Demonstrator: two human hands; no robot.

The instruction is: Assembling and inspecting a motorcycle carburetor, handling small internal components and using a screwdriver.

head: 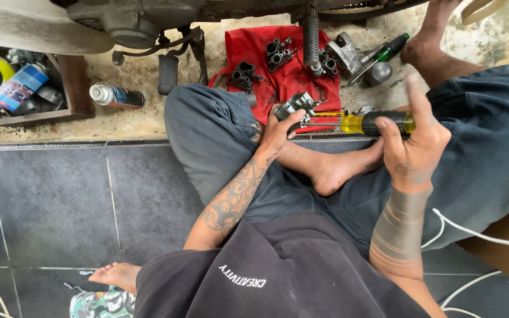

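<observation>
The left hand point(278, 131) is closed around a small grey metal part point(293, 106), held over the knee. The right hand point(410, 144) grips a yellow-handled screwdriver point(367, 123) aimed at it, forefinger raised. Three dark parts point(280, 54) already lie on the red cloth point(248, 47), so disassembly looks well underway. A wooden box point(69, 88) holds cans and tape.

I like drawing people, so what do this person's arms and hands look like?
Both arms are bare, with no sleeves, gloves or watch in view. The left forearm carries a dark, patterned tattoo that runs up toward the left hand. The right forearm has wide dark tattooed bands ringed with thin stripes, and the back of the right hand bears a small tattoo.
</observation>
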